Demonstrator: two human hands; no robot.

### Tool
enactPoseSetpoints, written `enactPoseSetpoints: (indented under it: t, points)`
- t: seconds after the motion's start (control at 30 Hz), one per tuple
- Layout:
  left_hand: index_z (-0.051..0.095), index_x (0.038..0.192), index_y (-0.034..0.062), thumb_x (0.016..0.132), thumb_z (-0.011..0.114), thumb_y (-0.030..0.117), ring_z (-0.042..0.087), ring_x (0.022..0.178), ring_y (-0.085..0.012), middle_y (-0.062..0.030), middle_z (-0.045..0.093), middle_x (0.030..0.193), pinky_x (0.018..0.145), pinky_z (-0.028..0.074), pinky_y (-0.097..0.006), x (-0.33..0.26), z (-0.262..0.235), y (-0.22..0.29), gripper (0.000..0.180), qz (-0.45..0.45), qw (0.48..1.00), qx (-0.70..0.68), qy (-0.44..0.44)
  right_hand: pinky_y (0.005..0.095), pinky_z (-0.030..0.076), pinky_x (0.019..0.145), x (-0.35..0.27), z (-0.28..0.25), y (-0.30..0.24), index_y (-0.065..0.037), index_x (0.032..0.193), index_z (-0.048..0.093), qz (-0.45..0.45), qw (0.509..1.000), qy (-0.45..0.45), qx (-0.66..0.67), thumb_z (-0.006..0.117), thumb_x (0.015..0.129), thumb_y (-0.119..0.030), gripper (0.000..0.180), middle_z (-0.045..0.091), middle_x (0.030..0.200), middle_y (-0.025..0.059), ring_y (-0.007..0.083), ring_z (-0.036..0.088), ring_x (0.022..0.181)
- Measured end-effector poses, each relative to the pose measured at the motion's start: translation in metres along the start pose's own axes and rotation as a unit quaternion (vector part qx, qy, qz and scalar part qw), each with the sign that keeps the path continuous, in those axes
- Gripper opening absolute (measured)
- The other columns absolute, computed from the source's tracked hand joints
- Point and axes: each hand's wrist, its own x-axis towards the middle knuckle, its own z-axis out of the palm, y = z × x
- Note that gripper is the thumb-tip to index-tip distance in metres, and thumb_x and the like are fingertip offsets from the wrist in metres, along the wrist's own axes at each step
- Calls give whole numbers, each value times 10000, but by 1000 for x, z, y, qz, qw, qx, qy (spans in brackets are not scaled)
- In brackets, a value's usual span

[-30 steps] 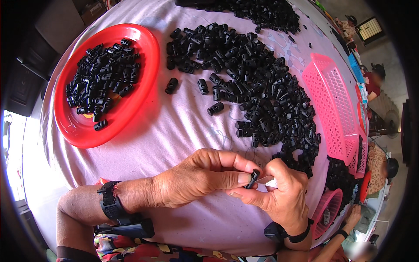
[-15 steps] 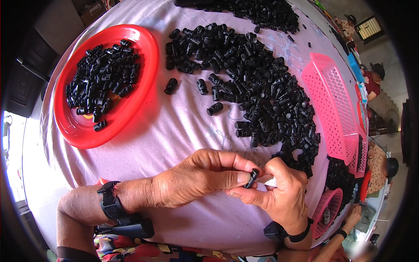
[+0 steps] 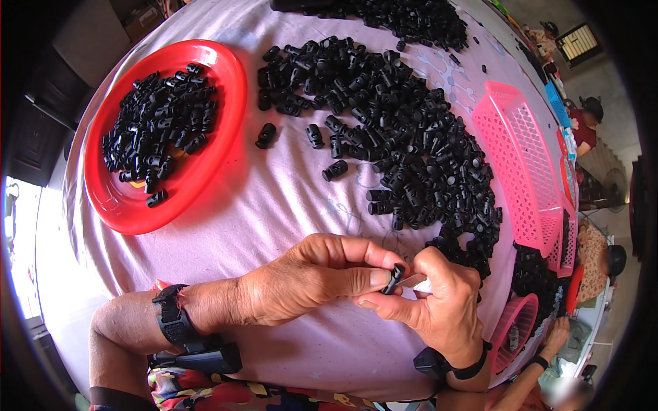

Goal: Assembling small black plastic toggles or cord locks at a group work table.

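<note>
My left hand [image 3: 301, 281] pinches a small black plastic cord lock [image 3: 393, 279] between thumb and forefinger, above the near part of the table. Close against it from the right, my right hand [image 3: 449, 301] is closed around a small knife [image 3: 424, 285] with a white handle. The knife's short blade points left at the cord lock; whether its edge touches is too small to tell. Beyond my hands spreads a large heap of black cord locks [image 3: 391, 103], with several loose ones along its left side. At the left, a red plate [image 3: 236, 89] holds more of them.
A pale pink cloth [image 3: 274, 205] covers the table. To the right stand a pink perforated basket [image 3: 510, 171] and a round pink basket [image 3: 517, 329]. Another black heap [image 3: 418, 24] lies at the far edge. Co-workers sit along the right, one with a forearm [image 3: 541, 359] near my right wrist.
Both hands keep almost the same place and grip. The knife blade has shifted slightly against the cord lock, and more of it shows between my fingers.
</note>
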Motion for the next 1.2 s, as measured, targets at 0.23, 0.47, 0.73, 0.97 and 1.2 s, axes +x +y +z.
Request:
enactPoseSetpoints:
  t: [0.23,0.47,0.73,0.97,1.2]
  points:
    - [597,1190,13,947,561,68,540,1114,-114,-60,613,1185,978,417,-268,0,0,1,252,-7,1000,6,5,304,489,439,0,-1,-1,-69,713,510,5,1000,3,-3,845,659,-431,496,644,615,54,196,640,507]
    - [596,1191,14,946,561,64,536,1119,-113,-63,610,1195,977,420,-267,0,-1,-1,253,-3,1000,-3,0,308,485,437,0,-2,-2,-73,710,508,8,1000,-1,-2,843,662,-427,490,647,625,53,198,638,508]
    - [595,1193,11,949,559,75,535,1123,-118,-64,609,1198,979,419,-271,1,-1,-2,255,1,1000,2,-1,310,485,438,-1,-1,0,-74,708,510,5,1000,-11,-14,839,666,-434,489,639,618,53,207,627,497]
    - [597,1191,14,945,566,75,540,1114,-119,-62,615,1180,973,423,-276,0,2,2,255,-3,1000,0,2,307,488,436,-1,-1,0,-71,715,517,6,1000,9,11,838,666,-435,488,644,621,51,201,633,498]
    - [601,1184,17,945,567,75,544,1099,-114,-60,620,1168,962,425,-268,0,1,0,248,-4,1000,-2,5,308,488,435,0,-1,-1,-73,709,514,17,1000,-4,0,836,671,-432,483,646,624,50,203,634,500]
